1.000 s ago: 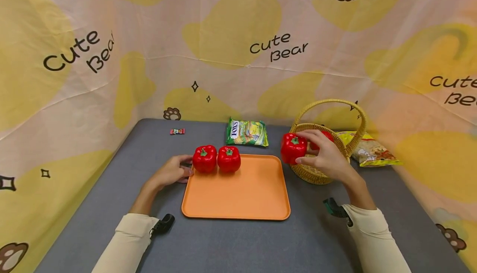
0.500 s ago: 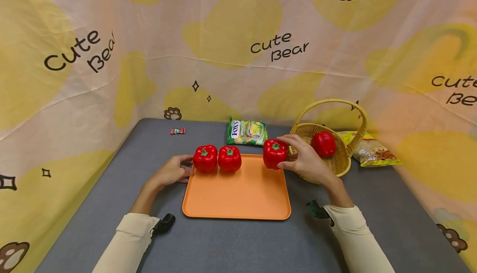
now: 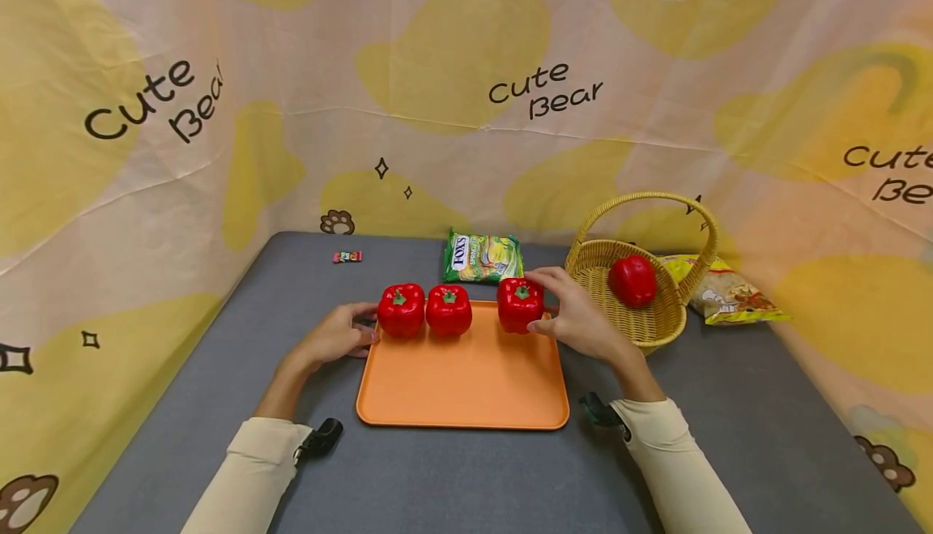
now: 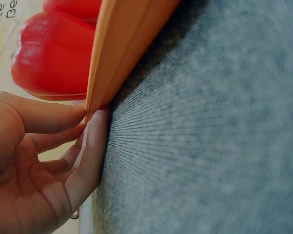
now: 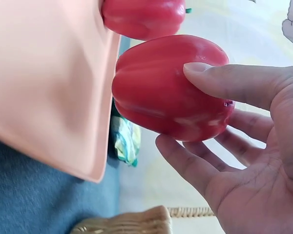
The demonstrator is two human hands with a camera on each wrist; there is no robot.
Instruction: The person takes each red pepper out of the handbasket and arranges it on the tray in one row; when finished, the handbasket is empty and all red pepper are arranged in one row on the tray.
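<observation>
My right hand (image 3: 579, 315) grips a glossy red bell pepper (image 3: 519, 305) over the right back part of the orange tray (image 3: 459, 388). In the right wrist view, the thumb lies along one side of this pepper (image 5: 161, 87) and the fingers along the other. Two more red bell peppers, one at the tray's back left corner (image 3: 400, 311) and one beside it (image 3: 449, 311), stand with green stems up. My left hand (image 3: 341, 333) pinches the tray's left rim; the left wrist view shows thumb and fingers at the tray edge (image 4: 119, 48).
A wicker basket (image 3: 594, 283) with a tall handle stands right of the tray, with a red bell pepper (image 3: 632, 281) inside. Behind it lies a yellow food packet (image 3: 736, 295). A green FOX'S bag (image 3: 483, 258) lies behind the tray, and a small red wrapper (image 3: 347, 257) at the back left.
My right hand has carried the bell pepper leftward from in front of the basket to over the tray, uncovering the pepper in the basket. The left hand has stayed at the tray rim.
</observation>
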